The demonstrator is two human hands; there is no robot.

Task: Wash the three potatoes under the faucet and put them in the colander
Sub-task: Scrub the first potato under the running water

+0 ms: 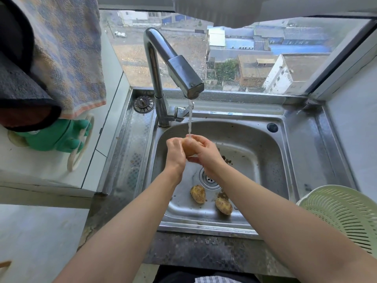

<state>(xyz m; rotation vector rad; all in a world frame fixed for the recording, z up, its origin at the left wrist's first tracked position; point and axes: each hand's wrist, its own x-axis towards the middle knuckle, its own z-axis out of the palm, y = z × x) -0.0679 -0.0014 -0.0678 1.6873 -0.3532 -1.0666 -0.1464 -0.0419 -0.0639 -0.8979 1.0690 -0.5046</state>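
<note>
Water runs from the steel faucet (184, 78) onto a potato (188, 149) that both hands hold over the sink (255, 139). My left hand (175, 152) cups its left side and my right hand (204, 152) wraps its right side. Two dirty potatoes lie on the sink floor near the drain: one potato (197, 194) on the left, the other potato (223, 205) partly behind my right forearm. A pale green colander (342, 213) stands on the counter at the right; nothing shows inside it.
A sink strainer plug (143, 104) rests on the steel ledge left of the faucet. Towels (61, 58) hang at upper left above green rubber gloves (59, 135). A window runs behind the sink. Dirt specks lie around the drain (209, 178).
</note>
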